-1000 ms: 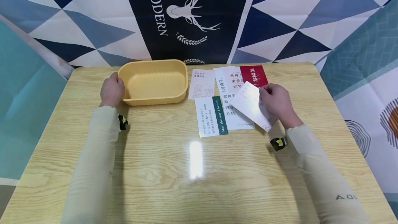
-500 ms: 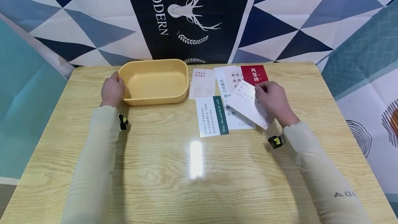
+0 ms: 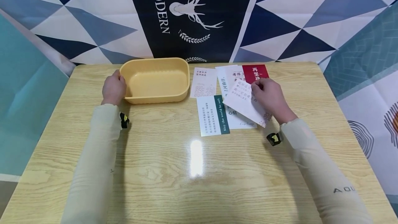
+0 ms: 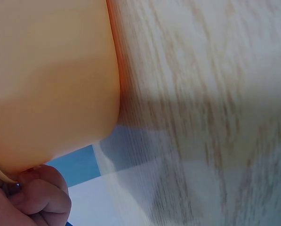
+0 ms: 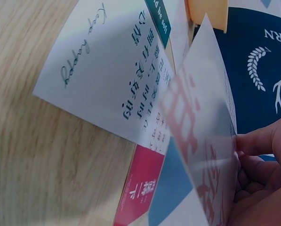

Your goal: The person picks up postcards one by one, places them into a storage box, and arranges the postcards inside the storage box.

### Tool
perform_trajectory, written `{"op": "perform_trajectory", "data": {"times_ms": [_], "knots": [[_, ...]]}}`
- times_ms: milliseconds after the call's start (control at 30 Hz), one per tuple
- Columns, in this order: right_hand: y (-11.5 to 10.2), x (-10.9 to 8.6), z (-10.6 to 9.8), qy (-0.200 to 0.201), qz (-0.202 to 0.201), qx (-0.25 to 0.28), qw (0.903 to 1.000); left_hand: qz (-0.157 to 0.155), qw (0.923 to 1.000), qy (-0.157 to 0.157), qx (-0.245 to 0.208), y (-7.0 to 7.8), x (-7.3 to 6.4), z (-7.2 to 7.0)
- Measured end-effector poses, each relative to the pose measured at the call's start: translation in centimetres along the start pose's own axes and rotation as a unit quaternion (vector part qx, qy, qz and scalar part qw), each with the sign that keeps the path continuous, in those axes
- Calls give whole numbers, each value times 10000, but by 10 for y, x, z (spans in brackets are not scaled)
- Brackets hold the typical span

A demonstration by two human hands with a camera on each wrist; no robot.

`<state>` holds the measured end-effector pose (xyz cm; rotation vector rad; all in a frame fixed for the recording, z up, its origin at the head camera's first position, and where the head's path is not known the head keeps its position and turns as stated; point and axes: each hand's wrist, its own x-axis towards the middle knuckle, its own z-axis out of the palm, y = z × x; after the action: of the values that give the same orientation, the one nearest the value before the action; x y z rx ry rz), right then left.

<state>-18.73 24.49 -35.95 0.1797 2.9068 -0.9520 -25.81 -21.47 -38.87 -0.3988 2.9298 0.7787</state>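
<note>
My left hand (image 3: 113, 88) grips the left end of a yellow plastic basket (image 3: 155, 81) at its rim; the left wrist view shows curled fingers (image 4: 45, 193) at the basket's wall (image 4: 55, 80). With thumb and fingers, my right hand (image 3: 269, 96) pinches a white card (image 3: 245, 103) with pale pink print by its edge. The card is raised and tilted over a white card with black writing (image 3: 244, 122) and a red-ended card (image 3: 255, 72). In the right wrist view the held card (image 5: 201, 127) stands nearly on edge beside the fingers.
Between basket and right hand lie a pale pink-printed card (image 3: 203, 82) and a white card with a green band (image 3: 212, 115), close together. The wooden table (image 3: 155, 168) meets a patterned backdrop (image 3: 192, 16) just behind the basket.
My right hand has shifted slightly left with the pinched card, which has tilted so its printed face shows more. My left hand keeps its grip on the basket.
</note>
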Motion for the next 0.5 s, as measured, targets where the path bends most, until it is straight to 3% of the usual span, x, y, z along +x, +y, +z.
{"op": "perform_trajectory", "data": {"times_ms": [500], "knots": [[-13,6,3,-139,-26,-27,9999,-44,10000,-25,-54,0,1,-1]]}}
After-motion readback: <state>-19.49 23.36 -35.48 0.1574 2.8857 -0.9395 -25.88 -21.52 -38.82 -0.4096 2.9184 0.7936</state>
